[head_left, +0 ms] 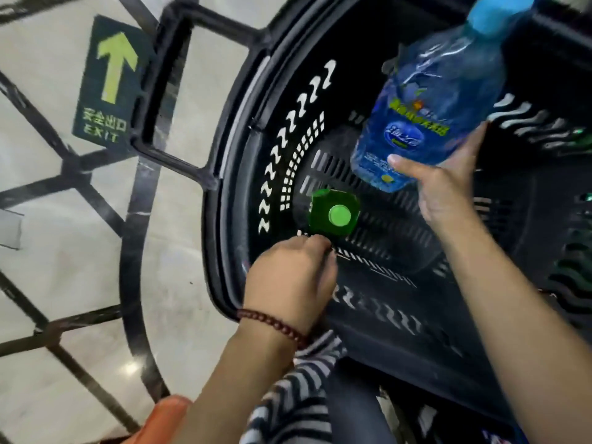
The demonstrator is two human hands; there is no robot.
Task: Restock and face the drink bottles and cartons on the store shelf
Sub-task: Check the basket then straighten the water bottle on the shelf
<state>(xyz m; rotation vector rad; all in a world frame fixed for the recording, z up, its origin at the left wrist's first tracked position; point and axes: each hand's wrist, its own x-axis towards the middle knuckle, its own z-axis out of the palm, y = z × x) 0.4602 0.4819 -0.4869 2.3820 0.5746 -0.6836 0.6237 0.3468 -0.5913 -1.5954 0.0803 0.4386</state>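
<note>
A black plastic shopping basket point(230, 174) fills the middle and right of the head view. My right hand point(445, 190) grips the bottom end of a blue drink bottle point(432, 104) with a light blue cap, held above the basket's inside. On the basket floor stands a green carton point(333, 216) with a round green cap, seen from above. My left hand point(291, 280), with a bead bracelet on the wrist, hovers just in front of that carton with fingers curled; it holds nothing that I can see.
The basket's black handle frame point(169, 91) sticks out to the left over a pale tiled floor with dark lines. A green exit arrow sign point(112, 81) is stuck on the floor. An orange object point(160, 415) shows at the bottom edge.
</note>
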